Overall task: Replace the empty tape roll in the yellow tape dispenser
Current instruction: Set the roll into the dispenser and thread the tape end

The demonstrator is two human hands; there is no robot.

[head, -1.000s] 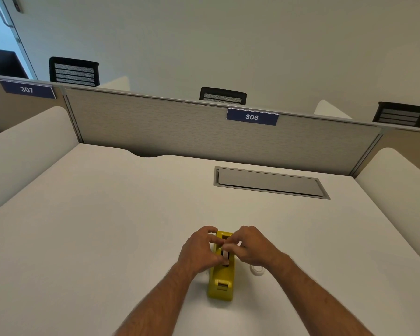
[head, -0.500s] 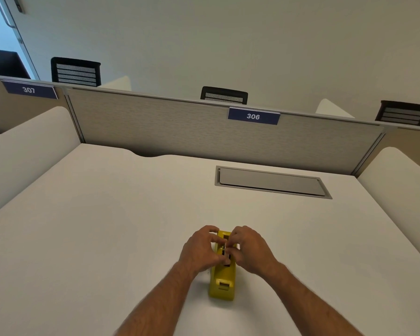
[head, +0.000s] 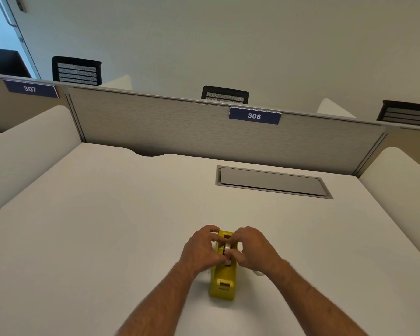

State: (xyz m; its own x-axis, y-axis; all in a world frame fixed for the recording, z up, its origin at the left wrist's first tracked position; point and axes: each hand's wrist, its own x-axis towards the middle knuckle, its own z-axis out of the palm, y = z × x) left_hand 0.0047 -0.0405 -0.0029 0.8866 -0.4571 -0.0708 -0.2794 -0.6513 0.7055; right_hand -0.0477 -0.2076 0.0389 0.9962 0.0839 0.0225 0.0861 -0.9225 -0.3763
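The yellow tape dispenser (head: pixel 223 282) stands on the white desk (head: pixel 107 238), its cutter end toward me. My left hand (head: pixel 200 251) curls over its left side and my right hand (head: pixel 251 248) over its right side. The fingertips of both hands meet on a thin pale tape roll (head: pixel 227 248) standing on edge in the dispenser's slot. Fingers hide most of the roll and the slot. A white round object (head: pixel 258 272) peeks out on the desk under my right wrist; I cannot tell what it is.
A grey cable hatch (head: pixel 272 181) is set flush into the desk at the back right. A grey partition (head: pixel 180 127) with the label 306 closes the far edge. Rounded white dividers stand at the left and right sides.
Both hands have closed in tighter over the dispenser's slot. The pale roll now shows between the fingertips. The white object by my right wrist is more covered than a second ago.
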